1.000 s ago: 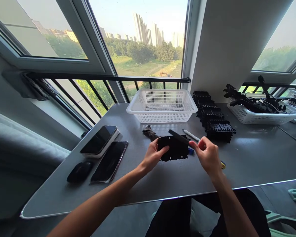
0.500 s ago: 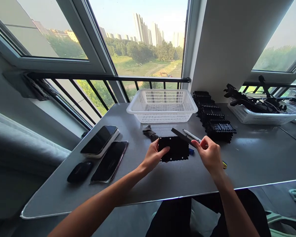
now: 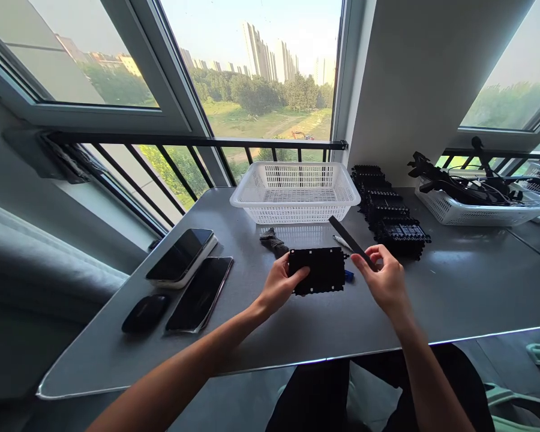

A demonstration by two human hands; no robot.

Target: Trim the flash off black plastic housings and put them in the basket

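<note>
My left hand [image 3: 279, 282] is closed on the left end of a flat black rectangular plate [image 3: 321, 273], thumb on its face. The plate has notched edges and small light spots along its top and bottom. My right hand [image 3: 382, 279] pinches a thin black strip [image 3: 348, 239], which slants up and left, apart from the plate. Behind the strip lies a white pen-like tool [image 3: 341, 242], partly hidden. A small blue object [image 3: 350, 276] shows just right of the plate. Past my left hand lies a crumpled dark cloth-like piece [image 3: 274, 242].
A white plastic basket [image 3: 297, 213] stands by the window railing. Right of it is a row of stacked black notched parts [image 3: 393, 219]. Another basket [image 3: 477, 216] holds black parts and cables. Two phones [image 3: 200, 294] [image 3: 182, 255] and a black rounded case [image 3: 146, 313] lie at left.
My right hand has turned the black strip steeper and shifted it right, away from the plate. My left hand and the plate have stayed nearly still.
</note>
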